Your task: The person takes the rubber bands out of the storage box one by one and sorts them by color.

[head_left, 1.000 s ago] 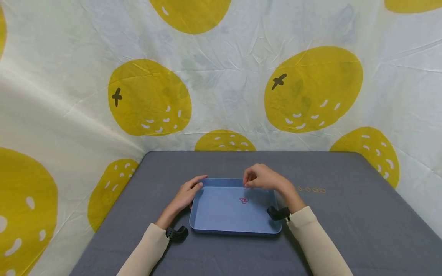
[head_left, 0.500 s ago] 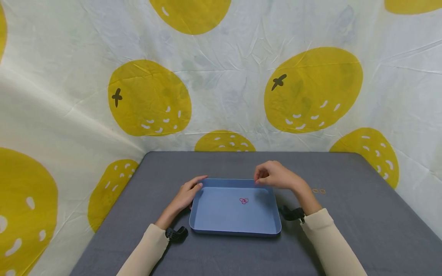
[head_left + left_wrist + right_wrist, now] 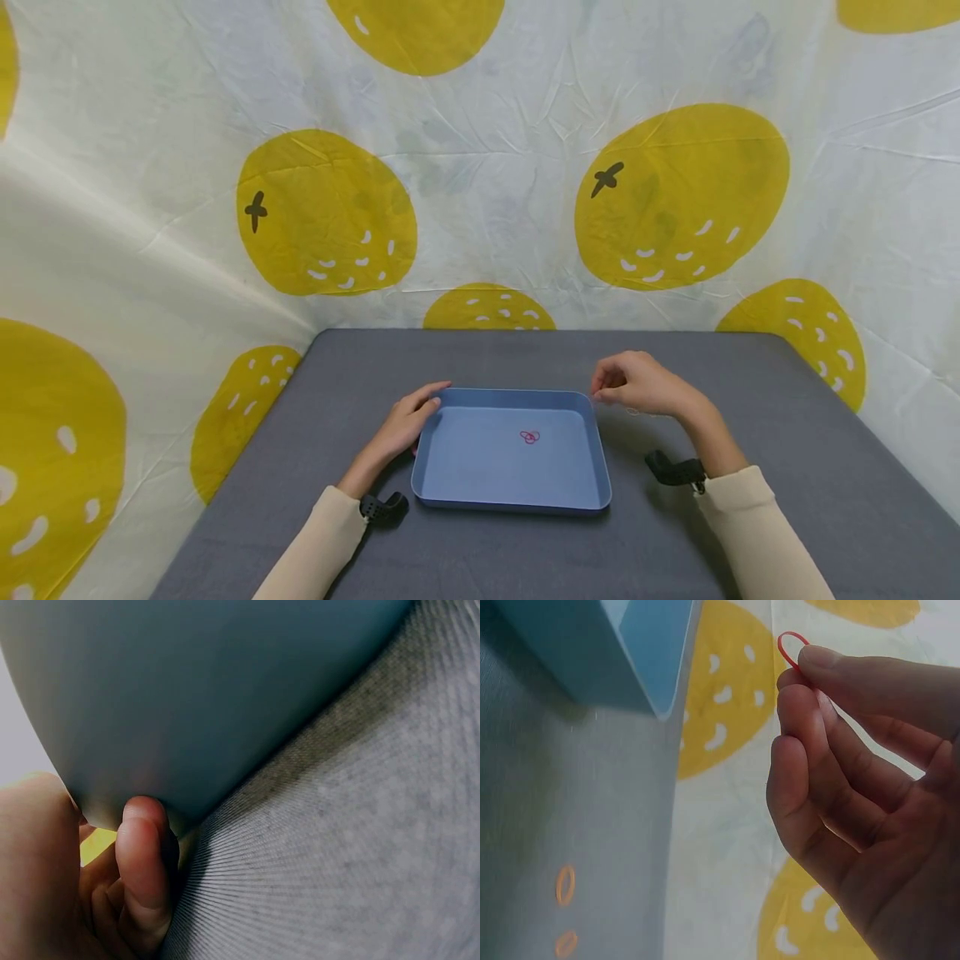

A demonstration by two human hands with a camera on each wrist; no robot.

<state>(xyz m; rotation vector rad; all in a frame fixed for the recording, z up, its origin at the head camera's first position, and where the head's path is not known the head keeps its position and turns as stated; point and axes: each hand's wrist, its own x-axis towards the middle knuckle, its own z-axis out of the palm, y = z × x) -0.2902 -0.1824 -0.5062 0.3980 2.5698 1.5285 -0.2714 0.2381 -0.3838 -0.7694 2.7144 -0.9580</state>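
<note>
My right hand [image 3: 647, 385] pinches a small red rubber band [image 3: 780, 645] between thumb and forefinger, its loop standing out past the fingertips in the right wrist view. This hand is raised just off the far right corner of a shallow blue tray [image 3: 480, 475]. A few pinkish-red rubber bands [image 3: 529, 437] lie bunched on the tray floor, right of its middle. At the far left corner my left hand [image 3: 403, 421] holds the tray, thumb at the rim; the left wrist view has a fingertip [image 3: 142, 814] against the outer wall.
Orange rubber bands [image 3: 565, 885] lie on the grey table [image 3: 495, 554] right of the tray, mostly hidden behind my right hand in the head view. A white cloth [image 3: 495, 225] with yellow fruit shapes hangs behind and left of the table.
My right hand has moved right, from above the tray to outside its far right corner, now covering the orange rubber bands. The left hand and the tray have stayed put.
</note>
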